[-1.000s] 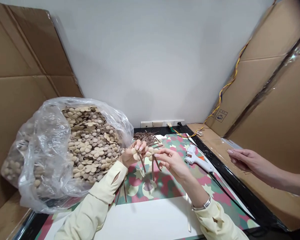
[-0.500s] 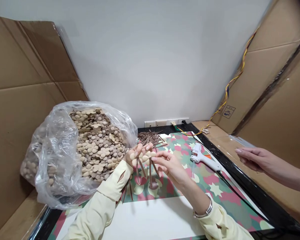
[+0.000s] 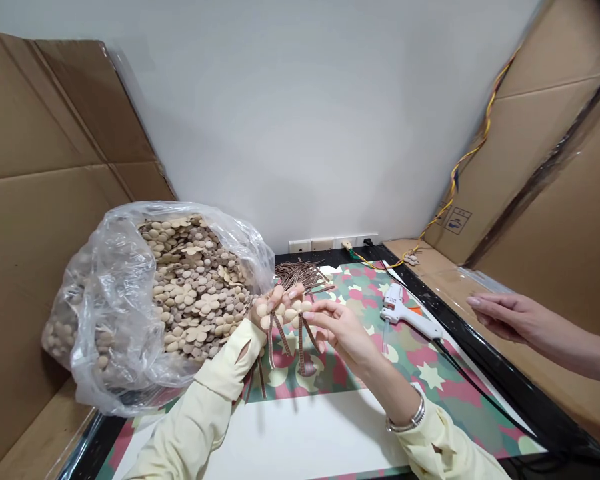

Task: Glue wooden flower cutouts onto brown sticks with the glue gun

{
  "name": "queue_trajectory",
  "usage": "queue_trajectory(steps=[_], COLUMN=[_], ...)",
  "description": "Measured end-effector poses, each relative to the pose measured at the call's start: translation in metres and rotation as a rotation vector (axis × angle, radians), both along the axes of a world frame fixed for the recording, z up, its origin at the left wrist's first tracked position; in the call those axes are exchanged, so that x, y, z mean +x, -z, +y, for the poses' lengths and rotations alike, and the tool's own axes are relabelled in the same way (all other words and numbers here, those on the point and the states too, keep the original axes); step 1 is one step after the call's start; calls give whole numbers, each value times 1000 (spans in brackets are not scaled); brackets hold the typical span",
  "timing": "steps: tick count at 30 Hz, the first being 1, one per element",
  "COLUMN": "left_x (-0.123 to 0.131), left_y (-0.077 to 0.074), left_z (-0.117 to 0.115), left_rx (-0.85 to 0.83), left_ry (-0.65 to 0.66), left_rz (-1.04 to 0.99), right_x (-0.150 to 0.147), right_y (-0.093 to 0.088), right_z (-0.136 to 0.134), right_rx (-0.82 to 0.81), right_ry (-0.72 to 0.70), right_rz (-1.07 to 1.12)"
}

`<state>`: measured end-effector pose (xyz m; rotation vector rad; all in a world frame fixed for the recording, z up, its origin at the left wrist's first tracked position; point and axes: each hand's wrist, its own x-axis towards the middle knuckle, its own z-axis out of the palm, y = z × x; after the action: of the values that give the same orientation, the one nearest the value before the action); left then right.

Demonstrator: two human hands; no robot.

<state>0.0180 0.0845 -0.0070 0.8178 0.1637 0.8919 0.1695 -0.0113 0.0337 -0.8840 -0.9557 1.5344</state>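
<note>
Above the patterned sheet, my left hand (image 3: 279, 298) is closed on a cream fabric flower (image 3: 265, 315) with brown ribbon strips (image 3: 281, 337) hanging from it. Right beside it, my right hand (image 3: 335, 327) pinches a second cream flower (image 3: 295, 312), which also trails brown ribbon tails (image 3: 301, 347). The two flowers are side by side, nearly touching. Further ribbon ends hang below my left wrist; what they belong to is hidden. A clear plastic bag (image 3: 115, 300) full of beige and brown fabric flowers (image 3: 200, 293) stands left of my hands.
A pile of brown ribbon strips (image 3: 300, 275) lies behind my hands. To the right rests a white glue gun (image 3: 410, 317) with a black cord. Another person's hand (image 3: 510, 313) reaches in at right. Cardboard sheets (image 3: 45, 167) flank the table; a socket strip (image 3: 325, 245) runs along the wall.
The flowers have turned slightly in my fingers, with the left one's ribbon tails swinging a little. Both hands keep their hold and nearly the same place.
</note>
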Motion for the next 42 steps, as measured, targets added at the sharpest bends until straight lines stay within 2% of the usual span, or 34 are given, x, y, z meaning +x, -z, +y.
queue_trajectory(steps=[7, 16, 18, 24, 39, 42], left_x=[1, 3, 3, 5, 4, 4], left_y=[-16, -22, -23, -25, -21, -28], left_z=[-7, -3, -5, -4, 2, 6], left_rx=[12, 40, 40, 33, 150, 185], left_ry=[90, 167, 170, 163, 128, 109], left_rz=[9, 8, 11, 31, 165, 250], right_x=[3, 8, 7, 3, 5, 17], right_y=[-1, 0, -1, -2, -4, -6], right_z=[0, 3, 3, 0, -3, 3], right_rx=[-19, -16, -5, 73, 128, 171], right_ry=[36, 47, 51, 176, 216, 256], right_rz=[-5, 20, 6, -118, -177, -322])
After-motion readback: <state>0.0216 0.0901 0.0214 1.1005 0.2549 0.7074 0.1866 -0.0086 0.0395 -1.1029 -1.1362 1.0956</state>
